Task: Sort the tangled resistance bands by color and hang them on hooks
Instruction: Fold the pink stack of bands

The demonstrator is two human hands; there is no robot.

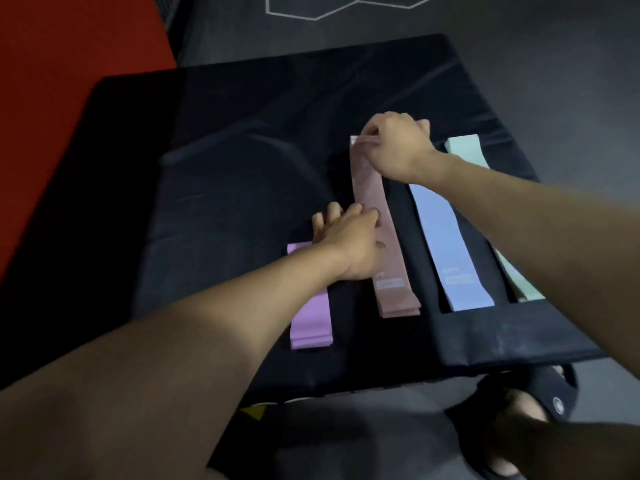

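Both hands on pink band [372, 202]; right hand [398, 147] pinches far edge.

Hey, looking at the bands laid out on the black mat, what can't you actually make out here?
Head view only:
- Purple band: far end hidden under the left hand.
- Pink band: top end covered by the right hand; label print too blurred to read.
- Blue band: far end behind the right forearm; text too small.
- Mint band: middle hidden by that forearm.
- Hooks: none in frame.
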